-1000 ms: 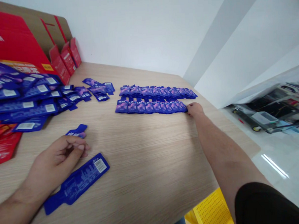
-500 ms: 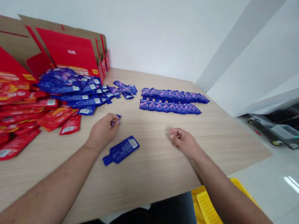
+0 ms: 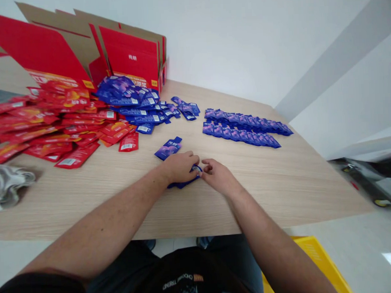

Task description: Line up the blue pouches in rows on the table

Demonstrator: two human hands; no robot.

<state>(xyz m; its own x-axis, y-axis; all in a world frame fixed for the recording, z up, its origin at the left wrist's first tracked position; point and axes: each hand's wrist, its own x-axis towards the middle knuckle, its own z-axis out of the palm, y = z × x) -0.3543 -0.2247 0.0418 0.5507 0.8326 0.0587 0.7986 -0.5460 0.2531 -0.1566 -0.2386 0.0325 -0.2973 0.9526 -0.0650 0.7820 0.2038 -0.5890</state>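
Observation:
My left hand grips a blue pouch lying low over the table; its fingers cover most of it. At the pouch's right end is my right hand, its thumb at the edge and its curled index finger a little apart from the thumb. Just behind my left hand, a second blue pouch lies flat with its narrow spout end pointing away to the right. Two rows of overlapping blue pouches, a rear row and a front row, stretch across the right rear of the table.
A heap of blue pouches and a larger heap of red pouches lie at left before red cardboard boxes. A few loose blue pouches sit between heap and rows. Striped cloth is at far left, a yellow crate below right.
My left hand has moved onto the nearer pouch and grips it. The pouch it held before now lies on the table behind. My right hand has come left to the gripped pouch. The view has shifted.

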